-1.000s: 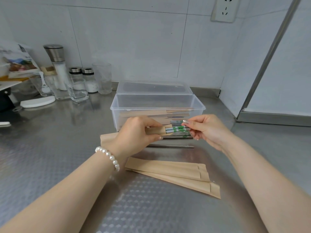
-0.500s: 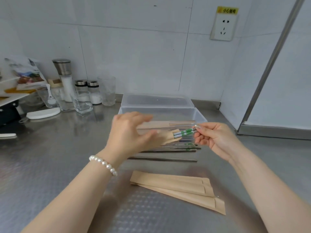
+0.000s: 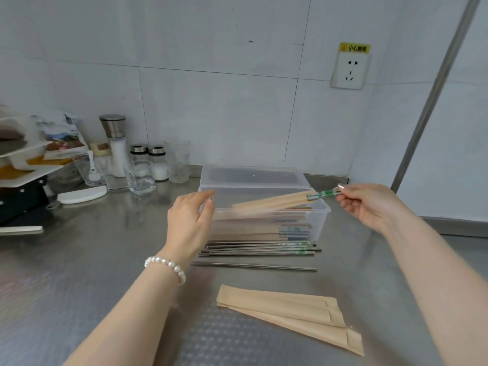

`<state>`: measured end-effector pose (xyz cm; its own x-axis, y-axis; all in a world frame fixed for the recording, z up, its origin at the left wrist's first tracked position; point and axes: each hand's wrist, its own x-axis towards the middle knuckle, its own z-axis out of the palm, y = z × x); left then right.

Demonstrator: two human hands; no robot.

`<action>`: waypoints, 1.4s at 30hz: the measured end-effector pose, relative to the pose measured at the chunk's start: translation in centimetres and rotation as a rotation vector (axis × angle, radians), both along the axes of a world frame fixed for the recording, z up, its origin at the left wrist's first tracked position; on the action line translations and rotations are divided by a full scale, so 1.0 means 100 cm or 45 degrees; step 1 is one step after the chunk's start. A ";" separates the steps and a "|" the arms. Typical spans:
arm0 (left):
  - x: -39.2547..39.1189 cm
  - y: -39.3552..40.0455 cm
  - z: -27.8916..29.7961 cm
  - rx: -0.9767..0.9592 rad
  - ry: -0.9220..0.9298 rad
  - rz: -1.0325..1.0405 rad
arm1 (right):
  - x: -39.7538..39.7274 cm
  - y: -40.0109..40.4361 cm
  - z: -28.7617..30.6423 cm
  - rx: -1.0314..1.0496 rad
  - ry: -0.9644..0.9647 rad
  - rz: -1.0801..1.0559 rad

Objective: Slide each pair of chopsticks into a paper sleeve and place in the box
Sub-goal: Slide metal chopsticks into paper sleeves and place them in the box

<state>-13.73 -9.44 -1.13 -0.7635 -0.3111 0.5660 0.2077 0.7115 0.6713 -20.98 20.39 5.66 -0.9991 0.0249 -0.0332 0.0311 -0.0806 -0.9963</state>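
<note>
Kraft-paper sleeved pair [image 3: 277, 201], green-banded steel ends showing | I log right hand [image 3: 369, 204] pinching those ends above clear box [image 3: 320, 216] | left hand [image 3: 188, 220] released, fingers relaxed.

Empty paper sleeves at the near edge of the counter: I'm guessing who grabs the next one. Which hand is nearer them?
Left, marginally. The left hand hovers open beyond the empty paper sleeves; the right hand is farther back, pinching the sleeved chopsticks over the box.
</note>
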 end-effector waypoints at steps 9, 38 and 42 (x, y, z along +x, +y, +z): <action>-0.002 0.002 -0.004 -0.051 -0.040 0.021 | -0.012 -0.050 0.006 0.573 -0.152 0.186; 0.032 0.071 -0.005 -0.548 -0.489 -0.881 | 0.031 -0.035 -0.029 1.239 0.343 0.194; 0.038 0.079 -0.002 -0.604 -0.547 -0.953 | 0.034 -0.019 -0.037 1.311 0.232 0.347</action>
<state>-9.98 -1.50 -1.34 -0.8407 0.5244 0.1351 0.5196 0.7109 0.4741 -17.60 18.51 1.99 -0.9631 -0.2679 0.0267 -0.2344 0.7856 -0.5725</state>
